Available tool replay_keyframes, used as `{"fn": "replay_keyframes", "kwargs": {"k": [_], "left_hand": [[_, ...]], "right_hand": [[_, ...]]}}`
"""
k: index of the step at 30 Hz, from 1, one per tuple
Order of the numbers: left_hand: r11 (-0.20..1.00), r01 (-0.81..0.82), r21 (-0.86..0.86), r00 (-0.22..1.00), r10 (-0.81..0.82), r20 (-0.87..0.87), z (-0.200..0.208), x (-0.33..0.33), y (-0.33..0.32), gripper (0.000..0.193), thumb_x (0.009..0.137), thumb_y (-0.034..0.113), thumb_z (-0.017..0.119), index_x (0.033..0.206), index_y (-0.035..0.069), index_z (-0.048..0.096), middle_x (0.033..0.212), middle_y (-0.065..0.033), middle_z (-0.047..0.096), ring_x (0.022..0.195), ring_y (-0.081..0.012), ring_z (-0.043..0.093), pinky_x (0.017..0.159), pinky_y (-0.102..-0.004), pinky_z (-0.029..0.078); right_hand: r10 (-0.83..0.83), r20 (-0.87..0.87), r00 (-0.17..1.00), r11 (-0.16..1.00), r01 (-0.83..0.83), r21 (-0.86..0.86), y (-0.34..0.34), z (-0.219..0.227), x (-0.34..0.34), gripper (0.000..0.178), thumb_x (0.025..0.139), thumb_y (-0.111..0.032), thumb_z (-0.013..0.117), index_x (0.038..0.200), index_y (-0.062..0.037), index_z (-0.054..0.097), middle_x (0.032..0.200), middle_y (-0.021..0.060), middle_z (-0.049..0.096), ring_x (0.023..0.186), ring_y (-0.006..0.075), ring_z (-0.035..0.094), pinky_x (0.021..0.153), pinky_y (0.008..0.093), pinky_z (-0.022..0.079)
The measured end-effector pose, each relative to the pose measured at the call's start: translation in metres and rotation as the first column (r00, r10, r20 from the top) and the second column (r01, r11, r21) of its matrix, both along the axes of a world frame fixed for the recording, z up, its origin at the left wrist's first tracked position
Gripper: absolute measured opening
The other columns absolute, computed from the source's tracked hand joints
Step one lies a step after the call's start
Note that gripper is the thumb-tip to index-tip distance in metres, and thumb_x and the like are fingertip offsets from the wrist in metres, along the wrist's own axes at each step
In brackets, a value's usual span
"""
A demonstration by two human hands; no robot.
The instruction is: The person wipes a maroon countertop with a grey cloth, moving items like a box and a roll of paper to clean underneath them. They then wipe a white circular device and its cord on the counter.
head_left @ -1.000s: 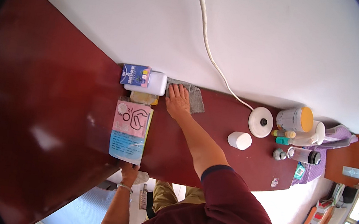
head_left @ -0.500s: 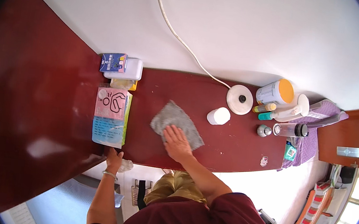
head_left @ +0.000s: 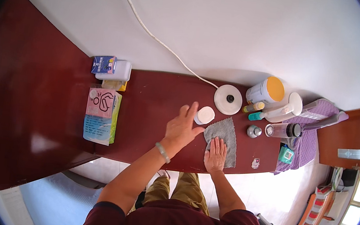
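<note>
My left hand (head_left: pixel 181 129), a bracelet on its wrist, reaches over the dark red tabletop (head_left: pixel 158 110) with thumb and fingers apart. It is open beside a small white lidded bottle (head_left: pixel 205 115); whether a fingertip touches it I cannot tell. To the right of that bottle lies a grey cloth (head_left: pixel 226 133), spread on the table. My right hand (head_left: pixel 215 155) rests flat on the cloth's lower part, fingers stretched out. Behind the cloth sits a round white kettle base (head_left: pixel 221 105) with a black centre, its white cord (head_left: pixel 153 36) running up the wall.
At the left stand a packet of pink, blue and green (head_left: pixel 99 121), a blue box (head_left: pixel 104 64) and a white case (head_left: pixel 122 70). At the right are an orange-lidded canister (head_left: pixel 264 91), a teal-capped tube (head_left: pixel 256 116), a silver bottle (head_left: pixel 254 131) and a clear bottle (head_left: pixel 281 130).
My left hand has left the table's left front edge and come up beside the white bottle. My right hand and the cloth have moved right, to below the kettle base.
</note>
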State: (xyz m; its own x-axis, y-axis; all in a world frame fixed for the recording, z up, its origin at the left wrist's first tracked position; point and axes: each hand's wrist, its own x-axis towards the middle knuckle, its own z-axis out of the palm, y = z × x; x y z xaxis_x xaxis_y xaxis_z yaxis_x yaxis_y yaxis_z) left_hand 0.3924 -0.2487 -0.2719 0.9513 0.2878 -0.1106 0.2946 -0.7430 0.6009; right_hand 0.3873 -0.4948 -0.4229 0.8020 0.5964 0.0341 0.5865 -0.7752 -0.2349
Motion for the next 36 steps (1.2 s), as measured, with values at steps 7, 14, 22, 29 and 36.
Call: {"fn": "replay_keyframes", "kwargs": {"k": [7,14,22,29,36], "left_hand": [[0.994,0.102,0.030,0.989,-0.099,-0.111,-0.045,0.051,-0.021,0.080,0.077,0.033,0.076,0.143,0.016,0.035,0.124,-0.0178,0.050,0.094,-0.0395,0.064,0.077,-0.0481,0.055],[0.893,-0.433,0.125,0.901,0.425,0.082,-0.048,0.053,0.118,0.064,0.075,0.021,0.075,0.129,0.015,0.042,0.113,-0.0153,0.054,0.100,-0.0403,0.061,0.078,-0.0508,0.053],[0.810,-0.544,0.218,0.833,0.552,0.029,-0.066,0.052,0.228,0.073,0.079,0.017,0.074,0.141,0.012,0.037,0.127,-0.0174,0.048,0.108,-0.0414,0.058,0.090,-0.0471,0.050],[0.788,-0.485,0.380,0.864,0.499,0.067,-0.072,0.061,0.223,0.071,0.080,0.015,0.073,0.141,0.009,0.036,0.132,-0.0186,0.040,0.109,-0.0394,0.058,0.087,-0.0457,0.052],[0.756,-0.474,0.451,0.867,0.490,0.090,-0.067,0.055,0.225,0.064,0.079,0.014,0.075,0.133,0.008,0.039,0.131,-0.0181,0.038,0.105,-0.0411,0.058,0.084,-0.0474,0.053]], "right_hand": [[0.007,-0.080,0.997,1.000,-0.005,0.031,0.003,0.003,-0.001,0.059,0.091,-0.031,0.048,0.142,-0.0020,0.041,0.152,0.0153,0.033,0.141,0.0396,0.027,0.116,0.0537,0.019],[-0.006,-0.120,0.993,1.000,0.006,-0.004,-0.001,0.000,0.003,0.060,0.090,-0.032,0.049,0.141,-0.0008,0.042,0.154,0.0151,0.030,0.143,0.0394,0.023,0.117,0.0544,0.017],[0.005,-0.114,0.993,1.000,-0.006,-0.006,-0.002,0.000,0.004,0.060,0.090,-0.031,0.050,0.140,0.0002,0.043,0.153,0.0162,0.031,0.143,0.0400,0.024,0.116,0.0554,0.018],[0.005,-0.107,0.994,1.000,-0.005,-0.003,-0.001,0.000,0.004,0.059,0.090,-0.031,0.050,0.140,0.0001,0.043,0.153,0.0162,0.032,0.142,0.0408,0.026,0.115,0.0564,0.020],[0.032,-0.085,0.996,0.999,-0.032,0.004,0.001,0.002,0.005,0.058,0.089,-0.029,0.052,0.138,-0.0004,0.045,0.152,0.0164,0.033,0.141,0.0414,0.027,0.115,0.0564,0.021]]}}
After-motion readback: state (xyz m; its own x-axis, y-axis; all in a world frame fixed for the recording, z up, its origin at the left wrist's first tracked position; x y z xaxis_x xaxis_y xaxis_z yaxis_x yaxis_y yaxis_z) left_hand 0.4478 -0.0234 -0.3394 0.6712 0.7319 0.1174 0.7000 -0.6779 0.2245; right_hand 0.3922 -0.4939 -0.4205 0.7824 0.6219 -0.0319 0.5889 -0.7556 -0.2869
